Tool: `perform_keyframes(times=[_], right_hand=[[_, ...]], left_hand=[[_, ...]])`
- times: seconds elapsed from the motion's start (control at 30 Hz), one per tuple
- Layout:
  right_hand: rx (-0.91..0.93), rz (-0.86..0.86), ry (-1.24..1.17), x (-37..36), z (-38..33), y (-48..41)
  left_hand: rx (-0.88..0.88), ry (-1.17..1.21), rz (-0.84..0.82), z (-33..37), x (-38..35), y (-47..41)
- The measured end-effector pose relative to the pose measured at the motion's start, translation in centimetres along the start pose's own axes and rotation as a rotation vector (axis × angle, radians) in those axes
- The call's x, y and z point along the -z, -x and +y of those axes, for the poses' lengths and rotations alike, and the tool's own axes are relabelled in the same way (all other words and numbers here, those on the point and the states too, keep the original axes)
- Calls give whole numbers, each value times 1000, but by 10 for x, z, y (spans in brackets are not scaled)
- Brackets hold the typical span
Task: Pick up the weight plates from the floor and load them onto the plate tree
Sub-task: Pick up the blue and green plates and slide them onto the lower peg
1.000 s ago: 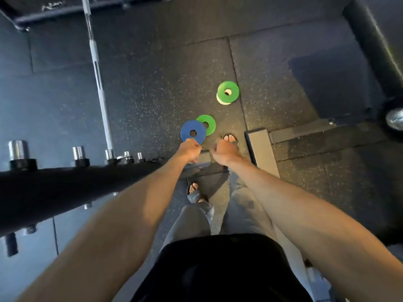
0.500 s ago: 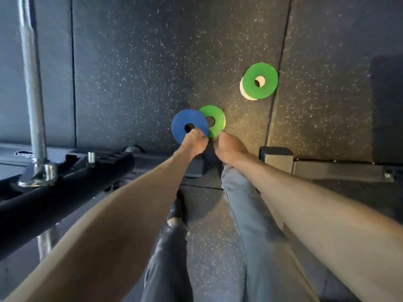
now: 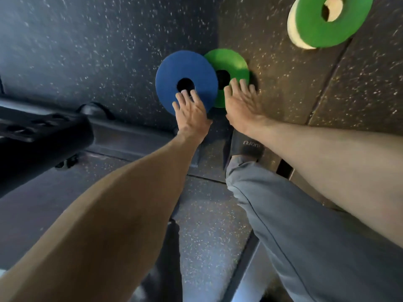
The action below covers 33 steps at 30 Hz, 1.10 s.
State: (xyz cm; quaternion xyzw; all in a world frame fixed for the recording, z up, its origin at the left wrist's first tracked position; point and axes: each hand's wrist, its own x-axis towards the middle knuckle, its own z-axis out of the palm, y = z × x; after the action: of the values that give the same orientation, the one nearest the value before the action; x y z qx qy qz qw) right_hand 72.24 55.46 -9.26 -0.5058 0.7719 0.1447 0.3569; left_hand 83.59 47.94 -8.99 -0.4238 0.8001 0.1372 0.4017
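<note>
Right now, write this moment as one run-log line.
left hand: open over blue plate | right hand: open over near green plate | nothing lifted

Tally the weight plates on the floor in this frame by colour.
Blue plate: 1
Green plates: 2
White plate, lying under the far green one: 1
Total: 4
</note>
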Motion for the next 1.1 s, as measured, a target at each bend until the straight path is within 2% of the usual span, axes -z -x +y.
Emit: perform_keyframes(times=[0.17, 0.3, 0.4, 0.53, 0.73, 0.83, 0.93, 1.1], right_hand=[[26, 58, 195, -15, -1, -21], [30, 122, 254, -16, -2, -32], [86, 151, 293, -15, -2, -32], [137, 53, 222, 8, -3, -20], [34, -124, 41, 57, -19, 12], [-37, -195, -73, 80, -21, 45], [-67, -179, -148, 99, -23, 95], [-93, -141, -172, 163, -45, 202]], left_hand=[[-56, -65, 89, -13, -15, -25], [-167, -121, 172, -24, -20, -33], [-264, -14, 184, -36, -16, -36], [-341, 84, 111, -53, 18, -31], [-243, 147, -55, -54, 90, -9], [-141, 343, -185, -62, 120, 14], [-118, 493, -182, -70, 151, 63], [-113, 584, -219, -86, 226, 175]])
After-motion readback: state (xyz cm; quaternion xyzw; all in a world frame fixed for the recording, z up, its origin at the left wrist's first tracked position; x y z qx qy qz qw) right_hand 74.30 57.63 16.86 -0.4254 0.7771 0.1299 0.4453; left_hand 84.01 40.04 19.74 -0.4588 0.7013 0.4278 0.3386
